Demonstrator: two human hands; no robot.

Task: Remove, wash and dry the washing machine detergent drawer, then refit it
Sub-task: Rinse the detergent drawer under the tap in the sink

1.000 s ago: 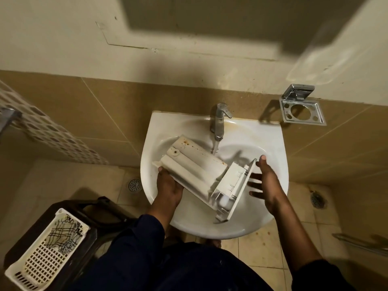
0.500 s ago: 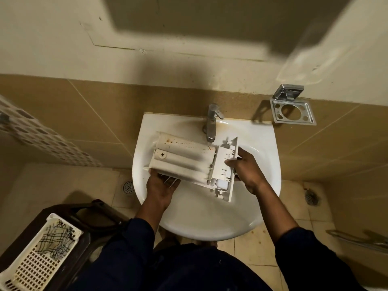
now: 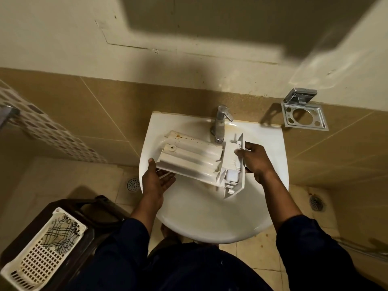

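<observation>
Detergent drawer (image 3: 193, 162), held in the air over the basin (image 3: 210, 232), underside up, with brown speckled residue along its far edge. Its long axis runs across the person's body, sloping slightly from far-left to near-right. The front panel (image 3: 241, 181) forms the right-hand end and the open rear end points left.

The two hands take opposite ends. The right hand (image 3: 255, 162) grips the front panel, its fingers curled round the panel's edge. The left hand (image 3: 155, 183) lies beneath the rear corner with its fingers straight, its thumb against the drawer's end, bearing it from below rather than clasping it.

The tap (image 3: 220, 124) stands behind the drawer. Its spout is just above the junction of body and front panel, so it is nearer the right hand than the left. No stream of water can be made out.

Judgement: the washing step is in hand. To bring the stained rear end under the spout, the drawer would have to slide rightward along its own axis. The right hand would lead that move and the left would steady it.

Also present: a white lattice basket (image 3: 42, 248) at lower left and a chrome wall holder (image 3: 304, 116) to the right of the tap.
</observation>
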